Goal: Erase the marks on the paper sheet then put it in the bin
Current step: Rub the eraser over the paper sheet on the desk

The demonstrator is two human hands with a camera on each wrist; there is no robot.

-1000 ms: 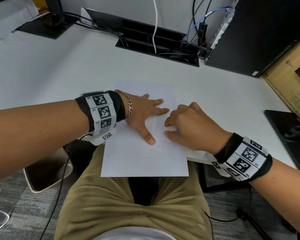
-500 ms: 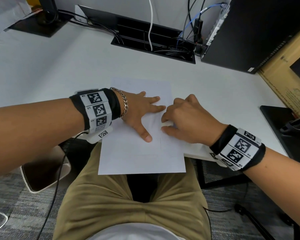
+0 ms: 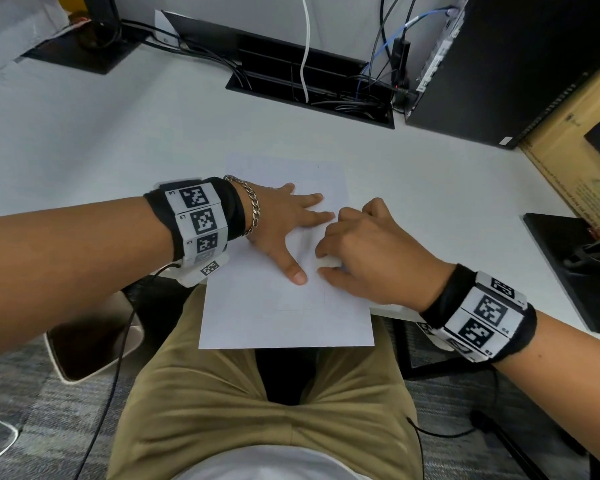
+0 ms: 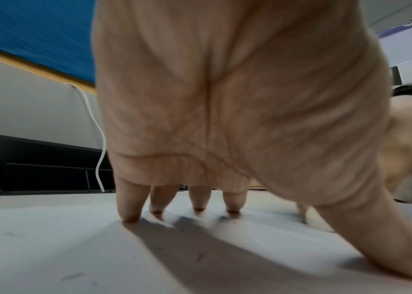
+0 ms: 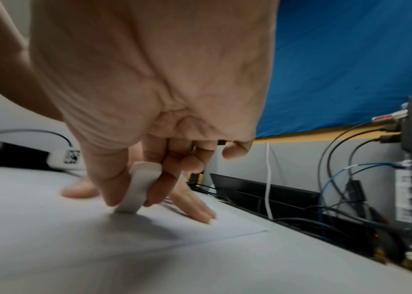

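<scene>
A white paper sheet (image 3: 274,306) lies on the white desk (image 3: 118,143) in front of me, its near edge hanging over my lap. Faint pencil lines show on the paper sheet near its lower middle. My left hand (image 3: 291,223) lies flat on the sheet, fingers spread, pressing it down (image 4: 199,199). My right hand (image 3: 357,251) pinches a white eraser (image 5: 139,189) between thumb and fingers, its lower end on the paper (image 5: 199,238). In the head view only a sliver of the eraser (image 3: 328,262) shows under the fingers. A white bin (image 3: 94,344) stands on the floor at lower left.
A black computer tower (image 3: 520,64) stands at the back right beside a cable tray (image 3: 309,95) full of cables. A cardboard box (image 3: 575,157) and a black stand (image 3: 575,265) are on the right. A monitor base (image 3: 84,50) sits at the back left.
The right hand with the eraser has shifted slightly over the sheet, rubbing beside the left thumb. The left hand stays flat on the paper.
</scene>
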